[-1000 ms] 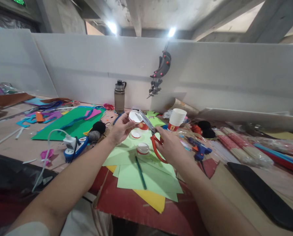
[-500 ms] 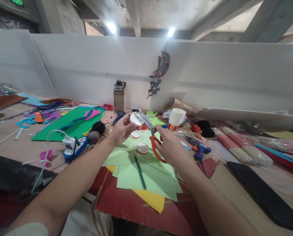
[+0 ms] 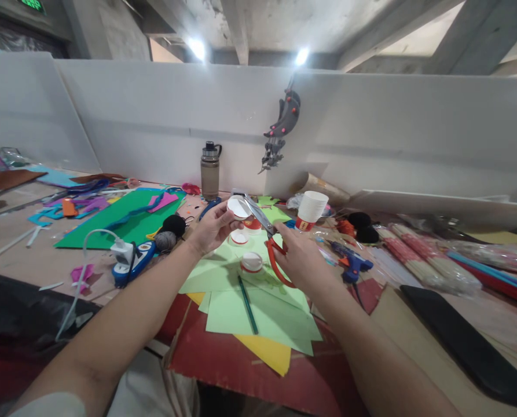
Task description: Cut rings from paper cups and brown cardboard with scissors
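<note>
Between its thumb and fingers, my left hand [image 3: 212, 230] pinches a white round paper cup bottom [image 3: 239, 207] by its left side. My right hand [image 3: 299, 255] grips red-handled scissors [image 3: 276, 263], whose metal blades point up and left to the right edge of that piece. Whether the blades are cutting into it I cannot tell. Below, a cut cup base [image 3: 252, 262] with a red rim stands on pale green paper [image 3: 262, 313]. Another white cup piece [image 3: 239, 237] sits just under the held one, and a red-and-white one [image 3: 253, 225] is partly hidden behind it. A dark green pen [image 3: 248, 305] lies in front.
A stack of paper cups [image 3: 312, 209] stands behind my right hand, with a blue glue gun [image 3: 352, 262] to the right. At the back is a water bottle [image 3: 210, 174]. A power strip [image 3: 134, 263] with a plugged-in charger and green sheets [image 3: 119, 223] lie left; a black slab [image 3: 466, 344] lies right.
My left hand and the cup piece have shifted slightly left and down, with the piece turned a little. The scissors have stayed nearly in place beside it.
</note>
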Demonstrator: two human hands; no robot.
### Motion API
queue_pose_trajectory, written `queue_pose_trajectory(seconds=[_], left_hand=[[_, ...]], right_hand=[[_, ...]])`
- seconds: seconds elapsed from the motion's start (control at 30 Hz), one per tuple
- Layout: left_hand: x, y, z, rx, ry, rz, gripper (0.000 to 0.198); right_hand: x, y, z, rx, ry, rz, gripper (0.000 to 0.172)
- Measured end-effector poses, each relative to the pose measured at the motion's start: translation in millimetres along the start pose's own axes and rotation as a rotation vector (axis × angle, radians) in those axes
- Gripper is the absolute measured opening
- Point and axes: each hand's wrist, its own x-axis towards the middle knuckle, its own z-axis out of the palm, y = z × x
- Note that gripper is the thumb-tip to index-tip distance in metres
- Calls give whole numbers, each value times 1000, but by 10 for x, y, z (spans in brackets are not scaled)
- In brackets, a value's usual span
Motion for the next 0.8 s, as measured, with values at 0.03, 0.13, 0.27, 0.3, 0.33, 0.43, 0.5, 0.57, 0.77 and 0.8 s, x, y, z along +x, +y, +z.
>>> queue_pose_trajectory(seconds=[0.03,0.13,0.27,0.3,0.33,0.43,0.5,0.57,0.77,0.8], left_hand=[[3,-2,-6,-5,-4,-3,48],[6,-11,-14,-44,-4,-28,47],[-5,-13,13,-143,49,-53,38],[-10,-10,24,-159,62,-58,36],[-15,-5,35,-168,70,-64,35],[-23,10,56,-161,73,-83,36],[-20,13,57,-145,63,-81,39],[-12,5,53,-127,40,-79,41],[0,-31,50,-99,49,-158,45],[-3,-29,52,-105,52,-178,46]], right_hand=[[0,-7,-4,-3,-3,1,45],[0,-34,-16,-1,-14,10,43],[11,-24,-7,47,-3,37,42],[17,-7,-1,76,16,52,40],[24,14,4,109,41,72,39],[46,77,12,204,116,104,38],[55,99,15,243,133,80,41],[58,101,26,263,135,50,45],[36,64,75,214,77,38,45],[30,59,77,199,59,31,44]])
